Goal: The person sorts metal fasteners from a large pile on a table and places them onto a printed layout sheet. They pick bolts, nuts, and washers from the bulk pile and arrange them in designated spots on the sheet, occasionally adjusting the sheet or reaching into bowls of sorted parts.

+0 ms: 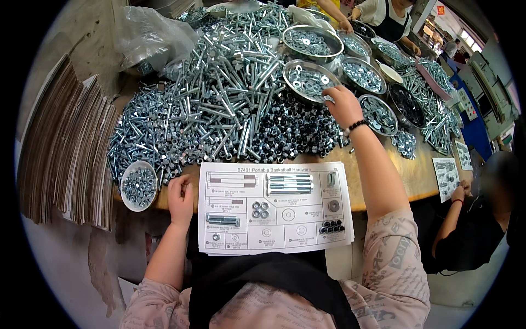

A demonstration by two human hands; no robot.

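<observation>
- Table: one, wooden; bare wood only along the near right edge, the rest covered.
- Hardware heap: one continuous pile of long bolts, short bolts and dark nuts, too many to count, running from the left edge to mid-table.
- Cardboard stack: one, leaning left of the table.
- Sheet: one printed sorting sheet at the near edge, overhanging it; on it, three long bolts, one short bolt, four nuts, and a cluster of dark nuts.
- Pans: about seven round metal pans of washers beyond the heap, packed rim to rim.
- Bowl: one small white bowl of nuts, front left.
- Right hand: at a pan rim, fingers curled; contents cannot be told.
- Left hand: loosely closed, just beside the sheet's left edge.
</observation>
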